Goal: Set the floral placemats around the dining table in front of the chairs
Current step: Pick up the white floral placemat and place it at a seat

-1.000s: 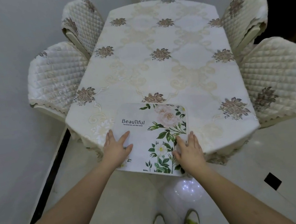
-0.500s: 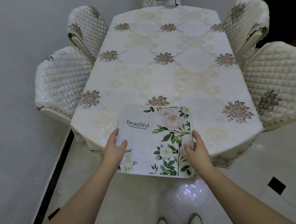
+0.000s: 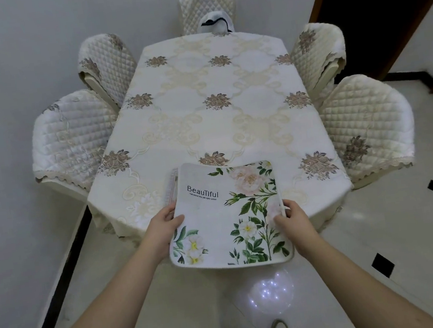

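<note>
A stack of floral placemats, white with green leaves and the word "Beautiful", sits at the near end of the dining table and overhangs its edge toward me. My left hand grips the stack's left edge, thumb on top. My right hand grips the right edge the same way. Edges of lower mats show at the stack's upper left. The table wears a cream cloth with brown flower motifs.
Quilted cream chairs ring the table: two on the left, two on the right, one at the far end with a white bag on it. A wall runs along the left. A doorway opens at upper right.
My hands went from lying flat on the placemats to gripping their side edges. The stack has lifted and come toward me, off the table's near edge.
</note>
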The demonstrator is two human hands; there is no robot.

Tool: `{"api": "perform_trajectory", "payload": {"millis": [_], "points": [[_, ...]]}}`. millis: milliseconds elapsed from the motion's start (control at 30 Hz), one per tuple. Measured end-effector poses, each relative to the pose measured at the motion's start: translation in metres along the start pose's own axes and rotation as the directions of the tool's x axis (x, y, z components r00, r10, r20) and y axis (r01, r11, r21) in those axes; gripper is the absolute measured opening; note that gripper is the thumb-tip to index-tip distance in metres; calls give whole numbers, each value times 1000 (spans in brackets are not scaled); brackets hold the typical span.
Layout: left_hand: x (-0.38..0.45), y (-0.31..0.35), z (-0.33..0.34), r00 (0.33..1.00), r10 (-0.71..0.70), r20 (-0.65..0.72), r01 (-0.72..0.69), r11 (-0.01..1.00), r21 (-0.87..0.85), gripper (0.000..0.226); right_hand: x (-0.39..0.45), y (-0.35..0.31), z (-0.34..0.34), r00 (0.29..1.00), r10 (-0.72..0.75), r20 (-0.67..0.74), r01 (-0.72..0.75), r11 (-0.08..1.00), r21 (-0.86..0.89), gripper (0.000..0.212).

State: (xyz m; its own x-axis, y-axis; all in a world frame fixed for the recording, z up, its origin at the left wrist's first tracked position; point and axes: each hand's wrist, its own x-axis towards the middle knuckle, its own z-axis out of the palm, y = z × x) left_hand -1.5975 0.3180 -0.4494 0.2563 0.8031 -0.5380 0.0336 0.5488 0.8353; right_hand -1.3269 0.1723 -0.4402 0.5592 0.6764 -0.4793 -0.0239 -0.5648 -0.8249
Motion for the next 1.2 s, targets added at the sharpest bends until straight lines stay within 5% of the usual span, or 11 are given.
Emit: {"api": "perform_trajectory", "payload": {"millis": [300, 467, 733, 1200], "points": [[-7, 14, 72, 973, -27, 228, 19, 999, 36, 42, -42, 6, -90, 997, 15, -79, -4, 990, 139, 61], [-23, 10, 127, 931, -11, 365, -25, 995, 94, 51, -61, 22, -140, 974, 27, -224, 30, 969, 245, 49], [-50, -5, 234, 926, 55, 372, -131, 975, 180, 32, -81, 66, -228, 931, 26, -364, 119, 922, 369, 34], [-95, -40, 414, 892, 136, 431, -287, 907, 308, 36, -97, 132, -405, 858, 87, -505, 167, 885, 435, 29]]}}
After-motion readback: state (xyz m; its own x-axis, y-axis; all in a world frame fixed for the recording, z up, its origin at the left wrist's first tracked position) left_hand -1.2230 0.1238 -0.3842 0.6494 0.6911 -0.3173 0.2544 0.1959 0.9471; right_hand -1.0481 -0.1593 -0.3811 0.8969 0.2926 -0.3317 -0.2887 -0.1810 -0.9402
